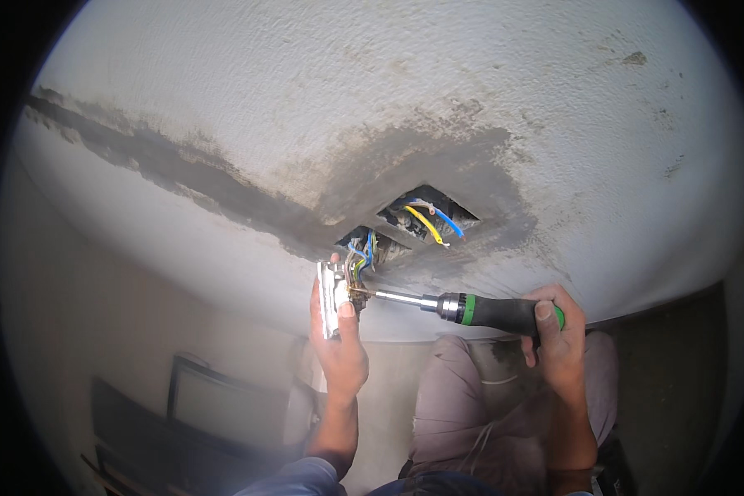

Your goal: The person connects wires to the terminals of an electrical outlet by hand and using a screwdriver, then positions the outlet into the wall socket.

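Observation:
My left hand (pixel 339 355) grips a white electrical fitting (pixel 329 299) upright, with its wired back to the right. My right hand (pixel 560 339) is closed on the black-and-green handle of a screwdriver (pixel 496 312), whose metal shaft points left to the fitting's terminals (pixel 356 293). Blue, yellow-green and other wires (pixel 370 248) run from the lower recessed wall box (pixel 393 248) down to the fitting. In the upper box (pixel 455 212), loose blue and yellow wires (pixel 436 230) hang out with their ends apart from the fitting.
The white textured wall (pixel 388 74) has a band of grey plaster (pixel 182 174) running to the upper left. My bent legs (pixel 446 397) are below it. Dark frame-like objects (pixel 174 397) lie at lower left.

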`<state>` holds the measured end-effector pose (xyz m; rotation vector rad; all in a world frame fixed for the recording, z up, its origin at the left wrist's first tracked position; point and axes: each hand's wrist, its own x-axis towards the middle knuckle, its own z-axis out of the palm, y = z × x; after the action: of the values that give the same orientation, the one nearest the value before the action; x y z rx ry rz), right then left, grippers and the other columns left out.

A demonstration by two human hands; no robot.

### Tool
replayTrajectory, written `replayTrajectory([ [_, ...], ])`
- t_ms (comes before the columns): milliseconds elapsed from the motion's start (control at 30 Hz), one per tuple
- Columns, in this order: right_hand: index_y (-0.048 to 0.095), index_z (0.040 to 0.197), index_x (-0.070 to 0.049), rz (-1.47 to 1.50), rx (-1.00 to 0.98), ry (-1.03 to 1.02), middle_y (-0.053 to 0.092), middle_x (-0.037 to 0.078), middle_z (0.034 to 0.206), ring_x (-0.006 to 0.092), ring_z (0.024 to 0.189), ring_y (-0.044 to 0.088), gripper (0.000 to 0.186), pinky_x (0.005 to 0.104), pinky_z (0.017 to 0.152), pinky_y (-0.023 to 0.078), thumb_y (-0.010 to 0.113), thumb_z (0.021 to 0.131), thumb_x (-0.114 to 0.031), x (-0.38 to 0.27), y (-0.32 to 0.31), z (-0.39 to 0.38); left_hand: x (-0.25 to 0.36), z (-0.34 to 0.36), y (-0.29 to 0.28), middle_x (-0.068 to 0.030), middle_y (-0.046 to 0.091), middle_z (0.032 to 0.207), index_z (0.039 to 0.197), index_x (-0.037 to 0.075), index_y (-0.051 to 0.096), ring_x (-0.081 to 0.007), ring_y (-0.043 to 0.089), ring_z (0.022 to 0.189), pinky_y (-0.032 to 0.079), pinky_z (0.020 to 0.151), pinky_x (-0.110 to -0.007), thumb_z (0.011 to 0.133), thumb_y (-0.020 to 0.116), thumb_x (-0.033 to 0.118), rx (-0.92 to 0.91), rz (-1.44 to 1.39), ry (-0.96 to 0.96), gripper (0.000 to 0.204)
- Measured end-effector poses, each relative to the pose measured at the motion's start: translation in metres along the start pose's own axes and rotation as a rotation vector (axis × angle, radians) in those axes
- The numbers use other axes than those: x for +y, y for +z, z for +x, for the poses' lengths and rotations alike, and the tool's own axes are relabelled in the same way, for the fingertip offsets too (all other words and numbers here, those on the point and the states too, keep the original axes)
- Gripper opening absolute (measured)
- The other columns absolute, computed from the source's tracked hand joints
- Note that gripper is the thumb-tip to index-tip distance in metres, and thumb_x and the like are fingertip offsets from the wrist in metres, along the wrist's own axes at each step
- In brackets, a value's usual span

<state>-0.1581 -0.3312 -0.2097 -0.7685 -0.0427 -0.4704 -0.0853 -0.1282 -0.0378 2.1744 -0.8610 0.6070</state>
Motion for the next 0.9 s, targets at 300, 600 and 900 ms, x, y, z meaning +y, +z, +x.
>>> replayTrajectory([
  [300, 0.056, 0.118, -0.002, 0.099, 0.001, -0.258, 0.059, 0.013, 0.104, 0.0144, 0.087, 0.058, 0.042, 0.0271, 0.080, 0.048, 0.064, 0.099, -0.039, 0.005, 0.013, -0.001, -0.010, 0.002, 0.003, -0.0210, 0.043, 0.153, 0.149, -0.012, 0.028, -0.0255, 0.047, 0.134, 0.038, 0.111, -0.037, 0.104, 0.046, 0.020, 0.050, -0.095, -0.029, 0.058],
  [600, 0.056, 0.117, 0.000, -0.134, 0.025, -0.258, 0.060, 0.013, 0.101, 0.0126, 0.079, 0.058, 0.047, 0.0261, 0.074, 0.048, 0.061, 0.100, -0.044, 0.017, 0.008, -0.005, -0.011, 0.003, -0.003, -0.0209, 0.044, 0.152, 0.149, -0.011, 0.028, -0.0249, 0.048, 0.133, 0.038, 0.111, -0.037, 0.104, 0.047, 0.021, 0.016, -0.123, -0.052, 0.059],
  [900, 0.050, 0.126, 0.000, 0.014, -0.122, 0.159, 0.055, 0.015, 0.112, 0.0132, 0.096, 0.055, 0.041, 0.0254, 0.079, 0.046, 0.069, 0.093, -0.017, 0.011, -0.008, -0.014, -0.007, 0.001, -0.006, -0.0185, 0.046, 0.151, 0.149, -0.009, 0.033, -0.0226, 0.048, 0.132, 0.037, 0.111, -0.036, 0.104, 0.049, 0.022, 0.010, -0.088, -0.065, 0.057],
])
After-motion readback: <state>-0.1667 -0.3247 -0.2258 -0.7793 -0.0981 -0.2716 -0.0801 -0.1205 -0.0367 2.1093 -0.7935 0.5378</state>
